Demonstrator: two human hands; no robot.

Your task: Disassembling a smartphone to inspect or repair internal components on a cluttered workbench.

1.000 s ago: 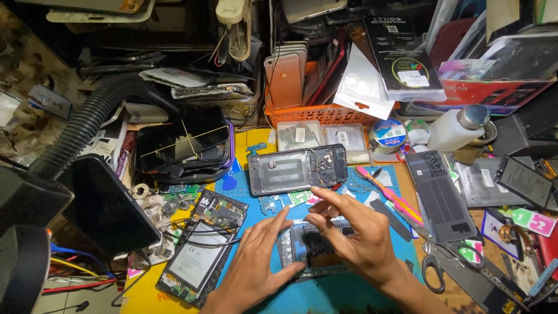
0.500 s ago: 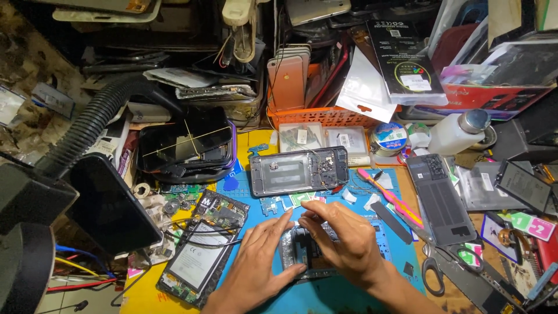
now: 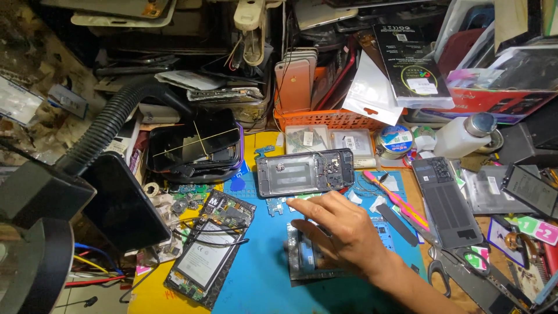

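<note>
My right hand [image 3: 343, 235] reaches in from the lower right and lies flat, fingers apart, on a dark disassembled phone [image 3: 301, 260] on the blue work mat [image 3: 261, 288]. The hand covers most of that phone. Just beyond my fingertips lies an opened grey phone housing [image 3: 296, 173] with its inside facing up. To the left, another stripped phone with an exposed battery and circuit board [image 3: 206, 256] lies at an angle across the mat's edge. My left hand is out of view.
A pink tool [image 3: 395, 200], a black back cover [image 3: 447, 200] and scissors [image 3: 450, 273] lie to the right. A white bottle [image 3: 462, 136] and an orange basket [image 3: 325, 119] stand behind. A banded stack of dark phones [image 3: 195, 148] and a black hose [image 3: 110, 125] crowd the left.
My left hand has left the dark phone and gone out of view. My right hand has stayed on the phone, its fingers now laid flatter and more spread.
</note>
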